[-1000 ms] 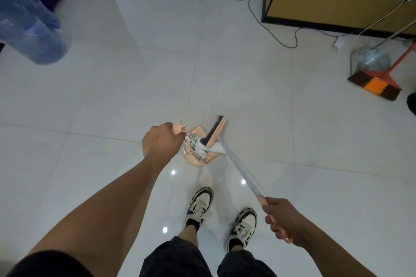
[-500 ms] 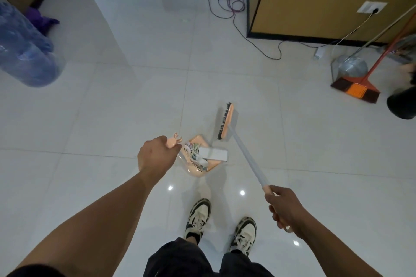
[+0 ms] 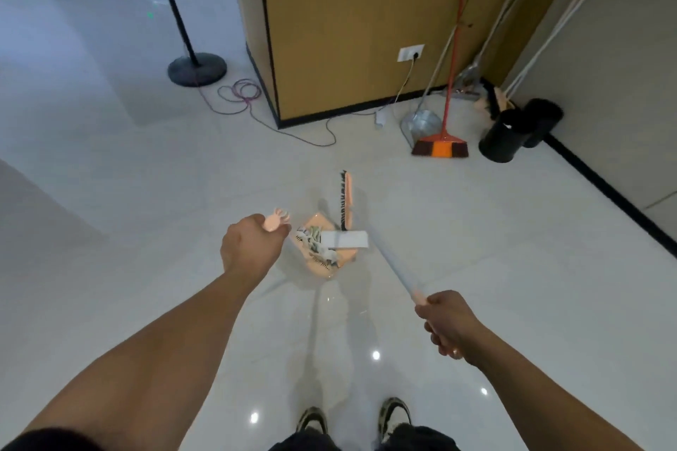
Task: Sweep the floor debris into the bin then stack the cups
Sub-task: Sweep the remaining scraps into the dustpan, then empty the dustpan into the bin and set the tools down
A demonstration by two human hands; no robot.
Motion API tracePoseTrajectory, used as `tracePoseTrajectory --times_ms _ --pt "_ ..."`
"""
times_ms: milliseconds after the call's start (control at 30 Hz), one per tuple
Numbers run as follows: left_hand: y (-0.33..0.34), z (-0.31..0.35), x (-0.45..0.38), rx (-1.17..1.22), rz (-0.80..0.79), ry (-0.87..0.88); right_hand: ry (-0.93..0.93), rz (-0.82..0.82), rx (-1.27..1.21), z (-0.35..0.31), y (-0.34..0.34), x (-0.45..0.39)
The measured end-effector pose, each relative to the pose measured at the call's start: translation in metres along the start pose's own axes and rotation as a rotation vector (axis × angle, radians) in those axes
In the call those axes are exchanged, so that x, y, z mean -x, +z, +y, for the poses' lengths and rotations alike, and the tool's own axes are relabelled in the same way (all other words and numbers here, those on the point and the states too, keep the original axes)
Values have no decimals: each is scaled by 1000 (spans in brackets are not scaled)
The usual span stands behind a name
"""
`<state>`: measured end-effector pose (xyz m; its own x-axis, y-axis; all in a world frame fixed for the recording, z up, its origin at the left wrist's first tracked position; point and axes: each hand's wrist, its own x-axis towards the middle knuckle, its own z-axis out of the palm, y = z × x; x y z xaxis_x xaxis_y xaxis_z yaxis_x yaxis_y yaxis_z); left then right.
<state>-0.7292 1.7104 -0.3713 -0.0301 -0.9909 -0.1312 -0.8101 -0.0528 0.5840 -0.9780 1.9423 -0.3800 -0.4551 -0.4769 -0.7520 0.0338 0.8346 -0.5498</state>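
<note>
Left hand (image 3: 252, 249) fingers curled round dustpan handle (image 3: 276, 220), peach dustpan (image 3: 322, 249) of debris (image 3: 318, 245) held above white floor (image 3: 146, 176), broom (image 3: 346, 199) handle gripped by right hand (image 3: 448, 326), black bin (image 3: 503, 137) near far wall.

Ahead of you stands a tan partition (image 3: 366, 22) with a black base strip and a white wall socket (image 3: 411, 54). A purple cable (image 3: 240, 93) lies coiled on the white tile floor (image 3: 110, 165) near the round black stand base (image 3: 197, 68). In the corner you see a red-handled broom with orange bristles (image 3: 440, 148) propped beside a metal dustpan (image 3: 421, 124). White poles (image 3: 549, 37) lean against the wall.
</note>
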Motion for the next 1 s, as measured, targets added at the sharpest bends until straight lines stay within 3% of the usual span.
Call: tracePoseTrajectory --times_ms 300,700,1000 --pt "64 175 -53 121 -26 157 -41 189 -160 -23 -118 -42" --pt "173 466 -96 154 -21 357 -50 328 -329 -50 -377 -132" --pt "256 619 -153 155 -28 480 -75 423 -411 -110 -494 -206"
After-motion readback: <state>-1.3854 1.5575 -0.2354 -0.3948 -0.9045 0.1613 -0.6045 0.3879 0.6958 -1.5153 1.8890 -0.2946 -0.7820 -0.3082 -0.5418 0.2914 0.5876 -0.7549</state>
